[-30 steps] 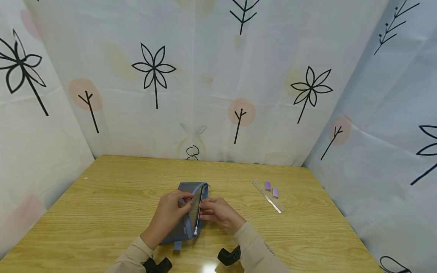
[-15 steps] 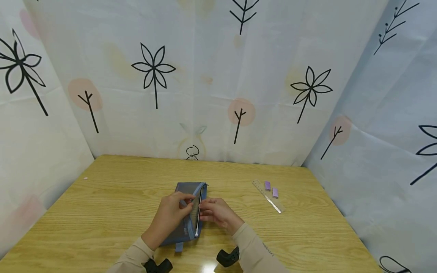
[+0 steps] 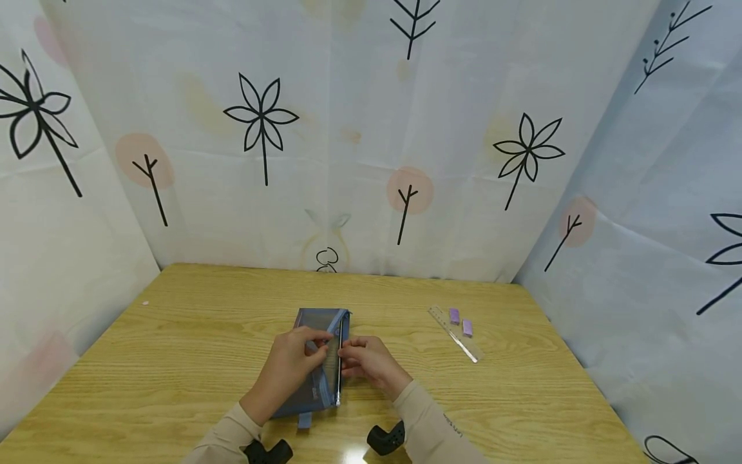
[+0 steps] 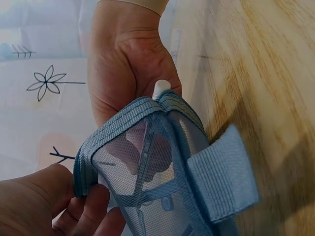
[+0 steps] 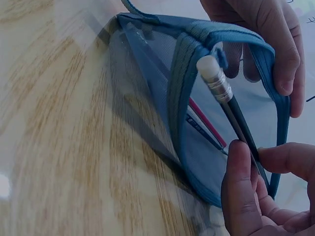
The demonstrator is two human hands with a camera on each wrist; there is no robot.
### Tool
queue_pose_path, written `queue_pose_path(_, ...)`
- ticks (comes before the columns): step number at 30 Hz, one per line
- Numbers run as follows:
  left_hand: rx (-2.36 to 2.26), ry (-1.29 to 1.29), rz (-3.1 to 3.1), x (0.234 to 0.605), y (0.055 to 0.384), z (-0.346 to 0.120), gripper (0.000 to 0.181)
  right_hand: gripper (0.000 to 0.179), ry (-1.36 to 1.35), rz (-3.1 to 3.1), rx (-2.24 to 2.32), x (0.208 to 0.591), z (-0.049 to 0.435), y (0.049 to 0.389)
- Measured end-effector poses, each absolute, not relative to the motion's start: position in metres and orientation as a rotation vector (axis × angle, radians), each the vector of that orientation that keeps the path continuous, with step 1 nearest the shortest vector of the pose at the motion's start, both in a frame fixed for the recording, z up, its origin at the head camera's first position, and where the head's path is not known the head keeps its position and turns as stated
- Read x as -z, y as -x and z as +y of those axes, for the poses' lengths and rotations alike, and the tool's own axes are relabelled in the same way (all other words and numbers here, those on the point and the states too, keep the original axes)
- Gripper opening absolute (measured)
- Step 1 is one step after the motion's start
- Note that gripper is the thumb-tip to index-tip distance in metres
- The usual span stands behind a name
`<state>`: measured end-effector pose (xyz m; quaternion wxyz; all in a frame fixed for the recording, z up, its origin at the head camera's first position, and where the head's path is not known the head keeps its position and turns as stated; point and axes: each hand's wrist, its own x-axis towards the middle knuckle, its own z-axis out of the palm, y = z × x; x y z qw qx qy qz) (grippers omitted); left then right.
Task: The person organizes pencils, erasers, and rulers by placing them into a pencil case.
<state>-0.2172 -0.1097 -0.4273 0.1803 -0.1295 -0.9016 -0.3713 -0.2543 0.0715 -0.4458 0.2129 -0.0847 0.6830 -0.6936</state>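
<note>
A blue mesh zip pouch (image 3: pixel 315 318) stands on the table with its zip opening facing right. My left hand (image 3: pixel 292 354) pinches the edge of that opening between thumb and fingers. My right hand (image 3: pixel 373 366) holds a dark pencil (image 5: pixel 239 120) by thumb and fingertips at the mouth of the pouch. The pencil's white eraser end (image 4: pixel 161 88) pokes out past the pouch's near end, and its other end is hidden behind the fingers. Inside the pouch, a red pen (image 5: pixel 207 121) and a blue pen (image 5: pixel 203 132) show in the right wrist view.
To the right on the wooden table (image 3: pixel 522 386) lie a clear ruler (image 3: pixel 455 335) and two small purple blocks (image 3: pixel 455 316). A blue fabric tab (image 4: pixel 224 172) sticks out from the pouch. Printed white cloth (image 3: pixel 348 129) surrounds the table behind and at the sides.
The pouch has shifted slightly left, and my right hand with it. The pencil's eraser end has moved a little toward me and to the right. My left hand keeps its grip.
</note>
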Motion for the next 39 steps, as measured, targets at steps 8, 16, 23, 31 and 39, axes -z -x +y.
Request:
queue_pose_path(8, 1.08, 0.366, -2.547, 0.4286, 0.2179, -0.1099, 0.021, 0.034, 0.236, 1.96, 1.945, 0.4451, 0.0692, 0.2527)
queue_pose_path(16, 1.109, 0.379, -2.557, 0.4302, 0.2168, -0.1083, 0.021, 0.032, 0.206, 1.962, 1.977, 0.445, 0.0666, 0.2521)
queue_pose_path(23, 1.107, 0.414, -2.556, 0.4315, 0.216, -0.108, 0.021, 0.032, 0.183, 1.956, 1.989, 0.4466, 0.0658, 0.2521)
queue_pose_path(31, 1.116, 0.405, -2.573, 0.4324, 0.2162, -0.1082, 0.021, 0.03, 0.164, 1.966, 1.98, 0.4475, 0.0646, 0.2518)
queue_pose_path(39, 1.127, 0.413, -2.57, 0.4316, 0.2159, -0.1057, 0.018, 0.029, 0.143, 1.94, 2.016, 0.4462, 0.0617, 0.2505)
